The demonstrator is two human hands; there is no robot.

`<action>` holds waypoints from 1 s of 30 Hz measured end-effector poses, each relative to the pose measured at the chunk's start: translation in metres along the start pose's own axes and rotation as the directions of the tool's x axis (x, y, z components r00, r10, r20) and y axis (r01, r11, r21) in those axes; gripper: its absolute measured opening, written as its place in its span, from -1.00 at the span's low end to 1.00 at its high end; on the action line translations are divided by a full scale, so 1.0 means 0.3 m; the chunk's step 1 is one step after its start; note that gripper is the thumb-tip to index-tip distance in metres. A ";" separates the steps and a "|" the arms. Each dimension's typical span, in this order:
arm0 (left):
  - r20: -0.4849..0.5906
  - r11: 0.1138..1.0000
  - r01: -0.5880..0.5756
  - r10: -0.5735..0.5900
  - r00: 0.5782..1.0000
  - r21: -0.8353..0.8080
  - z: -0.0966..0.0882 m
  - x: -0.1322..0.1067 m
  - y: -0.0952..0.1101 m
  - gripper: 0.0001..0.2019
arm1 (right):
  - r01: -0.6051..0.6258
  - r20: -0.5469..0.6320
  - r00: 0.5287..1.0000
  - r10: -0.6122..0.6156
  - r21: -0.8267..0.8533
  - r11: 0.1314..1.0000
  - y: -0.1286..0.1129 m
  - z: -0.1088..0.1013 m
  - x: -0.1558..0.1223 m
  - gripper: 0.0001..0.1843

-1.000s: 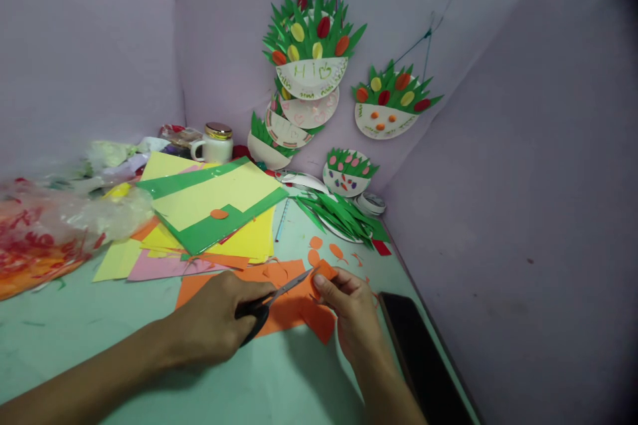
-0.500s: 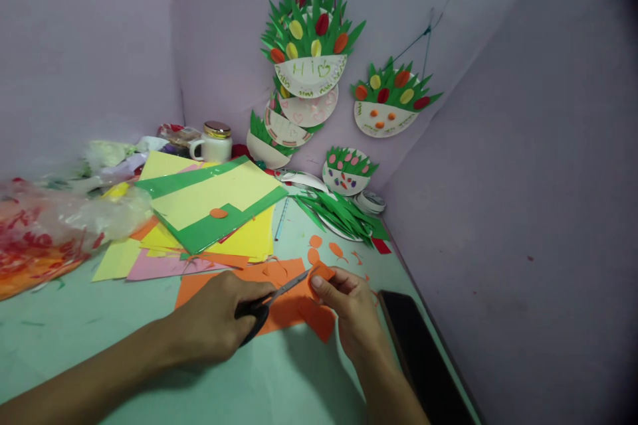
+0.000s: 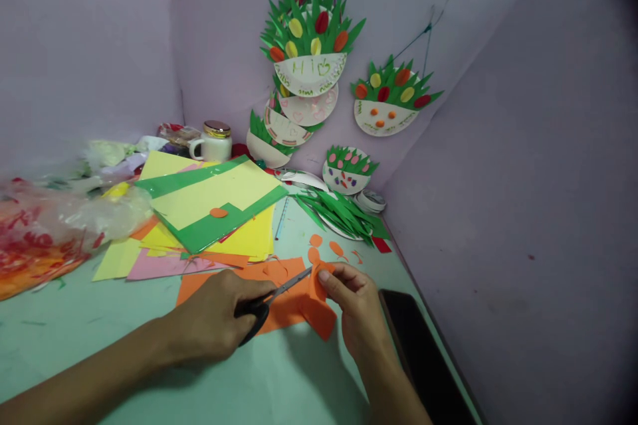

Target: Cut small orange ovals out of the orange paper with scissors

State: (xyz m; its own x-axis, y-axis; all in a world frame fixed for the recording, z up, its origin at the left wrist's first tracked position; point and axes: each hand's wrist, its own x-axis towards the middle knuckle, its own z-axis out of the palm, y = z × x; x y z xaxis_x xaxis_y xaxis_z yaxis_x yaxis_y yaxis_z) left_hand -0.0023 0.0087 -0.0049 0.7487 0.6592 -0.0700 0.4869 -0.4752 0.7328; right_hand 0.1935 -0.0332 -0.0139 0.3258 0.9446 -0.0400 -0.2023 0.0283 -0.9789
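The left hand (image 3: pixel 214 322) is grasping the scissors (image 3: pixel 270 299) by their black handles, and the blades are pointing up and to the right, their tips meeting the left edge of an orange piece (image 3: pixel 316 287). The right hand (image 3: pixel 356 305) is pinching that piece between thumb and fingers, above the tabletop (image 3: pixel 149 385). Just below it, an orange strip (image 3: pixel 321 320) is jutting out toward the person, and beneath the scissors an orange sheet (image 3: pixel 286 315) is lying flat, partly hidden by the left hand. Beyond the right hand, small orange cutouts (image 3: pixel 335 250) are lying loose, while a black slab (image 3: pixel 419 345) is resting just to the right of the wrist. Farther back, green strips (image 3: pixel 339 212) are heaping over a white plate, with a red scrap (image 3: pixel 381 246) lying beside them. To the left, a green sheet (image 3: pixel 197 237) is topping a pile of yellow and pink paper, and one orange oval (image 3: pixel 218 212) is sitting on it. A lidded mug (image 3: pixel 218 147) is standing behind the pile, and a plastic bag (image 3: pixel 64 226) is slumping at far left. Decorated plates (image 3: pixel 310 70) are hanging on the wall.
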 end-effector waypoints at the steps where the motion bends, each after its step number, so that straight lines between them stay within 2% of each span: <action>1: 0.001 1.000 -0.006 0.006 1.000 0.013 -0.001 0.000 0.000 -0.86 | 0.003 0.017 1.000 -0.003 -0.007 1.000 -0.002 -0.001 0.000 -0.82; 11: 0.011 1.000 -0.010 0.010 1.000 0.008 -0.010 -0.004 0.006 -0.87 | 0.000 0.067 0.998 0.002 -0.037 0.999 -0.010 -0.015 0.005 -0.87; 21: 0.030 1.000 -0.010 0.009 1.000 0.025 -0.012 -0.001 0.013 -0.79 | 0.011 -0.027 1.000 -0.010 0.041 0.999 -0.001 -0.004 0.000 -0.84; 30: 0.030 1.000 -0.011 0.011 1.000 0.012 -0.012 -0.007 0.014 -0.78 | 0.006 0.022 1.000 -0.007 0.020 1.000 -0.008 0.000 -0.001 -0.86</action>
State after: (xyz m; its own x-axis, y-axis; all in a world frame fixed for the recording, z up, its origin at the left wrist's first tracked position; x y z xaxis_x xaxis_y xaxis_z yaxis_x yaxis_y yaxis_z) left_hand -0.0034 0.0074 0.0006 0.7668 0.6366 -0.0824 0.4843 -0.4895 0.7252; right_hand 0.1940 -0.0337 -0.0114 0.3072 0.9512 -0.0290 -0.2188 0.0410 -0.9749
